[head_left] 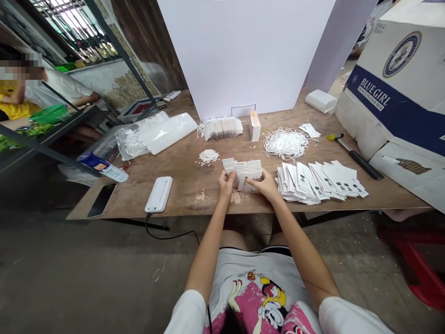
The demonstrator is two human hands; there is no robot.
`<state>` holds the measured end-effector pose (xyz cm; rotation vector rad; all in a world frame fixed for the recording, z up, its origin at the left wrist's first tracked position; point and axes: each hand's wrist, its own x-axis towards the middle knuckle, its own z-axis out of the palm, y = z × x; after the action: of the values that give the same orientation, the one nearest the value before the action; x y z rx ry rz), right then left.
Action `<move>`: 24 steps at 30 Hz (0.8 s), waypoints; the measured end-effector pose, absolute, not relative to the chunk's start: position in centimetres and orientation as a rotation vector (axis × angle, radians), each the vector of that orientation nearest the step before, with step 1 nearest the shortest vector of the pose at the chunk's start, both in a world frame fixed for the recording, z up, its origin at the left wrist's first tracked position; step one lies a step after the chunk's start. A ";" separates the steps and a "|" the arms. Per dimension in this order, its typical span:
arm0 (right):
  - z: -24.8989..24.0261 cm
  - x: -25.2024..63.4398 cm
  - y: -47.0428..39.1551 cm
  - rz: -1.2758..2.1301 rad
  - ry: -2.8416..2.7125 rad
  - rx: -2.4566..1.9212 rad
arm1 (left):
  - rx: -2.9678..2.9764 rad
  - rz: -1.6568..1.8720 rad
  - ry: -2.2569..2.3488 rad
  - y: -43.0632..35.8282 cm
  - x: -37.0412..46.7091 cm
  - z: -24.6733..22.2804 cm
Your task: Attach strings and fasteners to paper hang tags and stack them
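I have both hands low in the middle of the frame, closed on one bundle of white printed cards (250,170). The left hand (225,184) grips its left edge with the fingers drawn in narrow; the right hand (264,185) holds the right side, thumb laid across the front card. Whether the bundle's lower edge touches the wooden table (187,185) I cannot tell.

I judge the work to be partway along. Just above centre, a row of cards (223,128) stands packed on edge with white strings at its left end, and it seems already put in order. The bundle in hand is uneven, some cards jutting up at its top left, so it is not yet squared. Right of the hands, a fanned pile of cards (320,182) lies loose, and above it sits a tangle of white strings (285,143); I read both as left to handle. A heap of small white pieces (208,156) lies below the row.

The bundle hides my far fingertips, and the print is too small to read. At upper centre a white panel (246,51) blocks what lies behind it. The Blue Girl beer carton (399,102) runs off the right edge.
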<state>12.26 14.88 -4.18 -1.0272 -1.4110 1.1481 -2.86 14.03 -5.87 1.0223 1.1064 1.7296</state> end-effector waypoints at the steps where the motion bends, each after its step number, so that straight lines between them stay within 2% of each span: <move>1: -4.3 12.5 14.8 1.172 -1.417 -1.020 | 1.027 1.707 1.089 13.9 -3.0 -5.9; 14: -5.6 12.6 13.9 1.210 -1.389 -1.023 | 1.167 1.586 1.072 11.8 -3.5 -4.9; 24: -5.6 10.2 10.4 0.973 -1.285 -1.061 | 1.257 1.431 1.074 10.2 -1.7 -5.7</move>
<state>10.23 10.39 -5.60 -1.0612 -1.2850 0.9733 -1.75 10.24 -5.72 1.2568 1.0739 1.4315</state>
